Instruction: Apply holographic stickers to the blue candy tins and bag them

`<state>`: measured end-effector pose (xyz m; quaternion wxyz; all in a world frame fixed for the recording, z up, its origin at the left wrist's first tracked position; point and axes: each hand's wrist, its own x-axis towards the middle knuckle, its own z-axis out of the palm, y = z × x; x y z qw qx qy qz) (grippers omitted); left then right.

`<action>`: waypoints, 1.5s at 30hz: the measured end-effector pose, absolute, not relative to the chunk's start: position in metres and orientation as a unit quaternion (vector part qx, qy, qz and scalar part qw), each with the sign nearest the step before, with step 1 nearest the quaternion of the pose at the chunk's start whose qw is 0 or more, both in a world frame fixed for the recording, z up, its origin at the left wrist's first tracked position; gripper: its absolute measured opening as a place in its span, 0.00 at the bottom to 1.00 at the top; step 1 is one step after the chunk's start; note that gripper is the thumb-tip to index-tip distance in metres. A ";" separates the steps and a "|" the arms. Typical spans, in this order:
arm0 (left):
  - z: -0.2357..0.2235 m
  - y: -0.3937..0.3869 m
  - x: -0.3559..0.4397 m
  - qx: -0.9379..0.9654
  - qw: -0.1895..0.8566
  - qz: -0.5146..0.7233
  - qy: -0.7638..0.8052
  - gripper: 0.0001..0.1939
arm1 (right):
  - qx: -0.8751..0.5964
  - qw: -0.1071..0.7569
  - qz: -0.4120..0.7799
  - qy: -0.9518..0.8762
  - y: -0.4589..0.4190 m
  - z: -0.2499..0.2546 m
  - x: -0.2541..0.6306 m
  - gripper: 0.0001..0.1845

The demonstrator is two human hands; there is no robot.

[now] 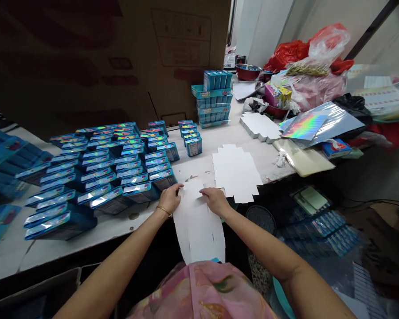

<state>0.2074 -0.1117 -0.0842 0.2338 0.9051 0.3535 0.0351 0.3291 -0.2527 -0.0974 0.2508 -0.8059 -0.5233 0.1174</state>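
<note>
A creased white cardboard blank point(199, 232) leans from the table's front edge down to my lap, its sides partly folded up. My left hand point(170, 198), with a gold bangle at the wrist, pinches its far left edge. Across from it, my right hand point(215, 201) has its fingers closed on the far right edge. Just right of my hands, another white die-cut blank point(236, 170) lies flat. Rows of small blue boxes point(99, 170) with shiny tops stand to the left of my hands.
At the back, blue display trays point(214, 108) are stacked with small boxes in them. A pile of white blanks point(260, 126), shiny holographic sheets point(322, 124) and plastic bags point(319, 53) crowd the right. A large brown carton point(136, 53) rises behind the table point(9, 248).
</note>
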 end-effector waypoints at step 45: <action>-0.109 -0.105 0.249 0.763 0.470 -0.013 0.444 0.37 | -0.842 0.229 0.381 -0.304 -0.223 -0.085 0.365 0.23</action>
